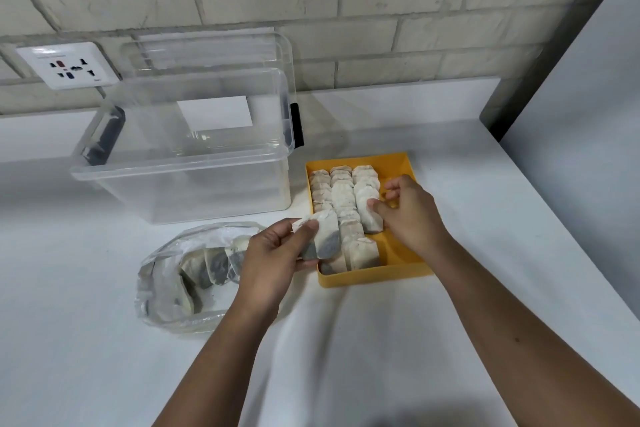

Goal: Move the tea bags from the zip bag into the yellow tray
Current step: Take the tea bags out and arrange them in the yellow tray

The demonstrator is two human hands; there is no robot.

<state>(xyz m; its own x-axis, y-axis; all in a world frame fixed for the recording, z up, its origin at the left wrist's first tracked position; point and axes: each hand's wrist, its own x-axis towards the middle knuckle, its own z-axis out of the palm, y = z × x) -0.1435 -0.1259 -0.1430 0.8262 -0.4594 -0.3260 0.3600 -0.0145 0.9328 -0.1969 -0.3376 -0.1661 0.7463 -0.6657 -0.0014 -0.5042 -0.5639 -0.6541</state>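
A yellow tray (403, 262) lies on the white table and holds several tea bags (341, 196) laid in three rows. My left hand (273, 258) grips a tea bag (325, 236) over the tray's near left corner. My right hand (408, 211) is inside the tray on its right side, with the thumb pressing a tea bag (369, 217) of the right row; its other fingers are curled. Left of the tray lies a clear zip bag (162, 288) with its mouth open, and several tea bags (211, 265) are inside it.
A large clear plastic storage box (183, 180) with its lid leaning behind stands just behind the zip bag and left of the tray. A brick wall with a power socket (65, 66) backs the table. A grey panel (571, 97) rises at the right.
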